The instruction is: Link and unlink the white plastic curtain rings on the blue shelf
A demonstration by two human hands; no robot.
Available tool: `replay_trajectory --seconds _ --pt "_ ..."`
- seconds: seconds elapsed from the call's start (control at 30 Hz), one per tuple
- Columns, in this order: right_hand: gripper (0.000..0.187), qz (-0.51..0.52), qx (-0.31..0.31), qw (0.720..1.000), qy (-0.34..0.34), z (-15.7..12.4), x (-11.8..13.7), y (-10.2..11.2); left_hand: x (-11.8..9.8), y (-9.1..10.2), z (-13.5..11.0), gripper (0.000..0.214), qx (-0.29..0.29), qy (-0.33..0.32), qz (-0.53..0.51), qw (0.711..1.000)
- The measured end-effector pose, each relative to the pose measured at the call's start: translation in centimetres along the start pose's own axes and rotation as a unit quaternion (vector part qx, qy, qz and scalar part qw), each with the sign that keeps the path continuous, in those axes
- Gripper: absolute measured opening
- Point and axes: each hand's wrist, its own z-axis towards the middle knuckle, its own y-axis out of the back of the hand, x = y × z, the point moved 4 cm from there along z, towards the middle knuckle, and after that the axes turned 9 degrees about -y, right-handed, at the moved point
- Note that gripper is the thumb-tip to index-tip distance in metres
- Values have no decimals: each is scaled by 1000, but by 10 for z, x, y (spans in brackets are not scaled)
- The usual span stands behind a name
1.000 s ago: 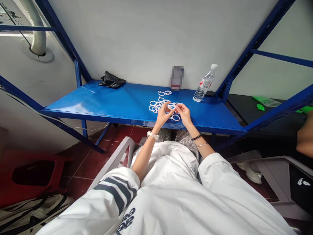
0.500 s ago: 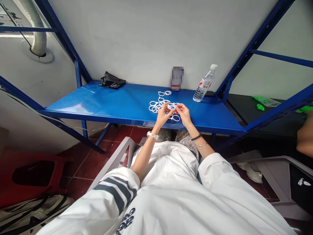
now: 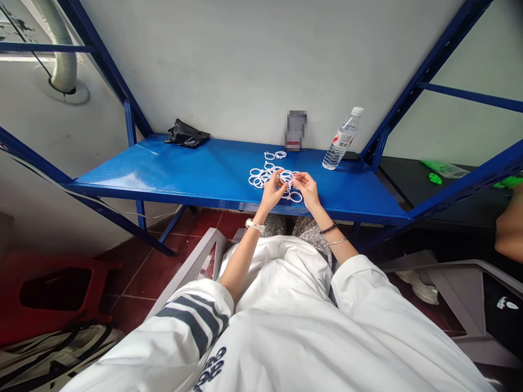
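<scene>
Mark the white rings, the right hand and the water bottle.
White rings [image 3: 265, 177]: head view, on the middle of the pile.
Right hand [image 3: 308, 189]: head view, on the middle of the hand.
Water bottle [image 3: 342, 140]: head view, on its label.

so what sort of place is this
Probably a workshop or workroom: white rings spread on a blue table, green items on a dark surface beside it, and a tiled floor.

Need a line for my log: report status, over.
Left grip, right grip: white rings held between. Loose rings nearby on blue table. Water bottle right, seemingly clear.
</scene>
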Motion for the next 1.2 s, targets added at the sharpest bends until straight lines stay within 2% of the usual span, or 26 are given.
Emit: replay_trajectory --seconds 0.4,0.6,0.9,1.2 --pt "46 9 -14 1000 1 2 -4 1 1 -1 0 39 -8 11 8 1000" --pt "42 13 -16 1000 -2 1 -3 2 -1 0 0 42 -20 8 0 1000" --pt "50 60 -26 997 -26 1 -1 0 -5 1 1 42 -21 -3 14 1000" --pt "41 63 -19 998 -22 0 -1 0 -5 0 0 41 -16 3 8 1000"
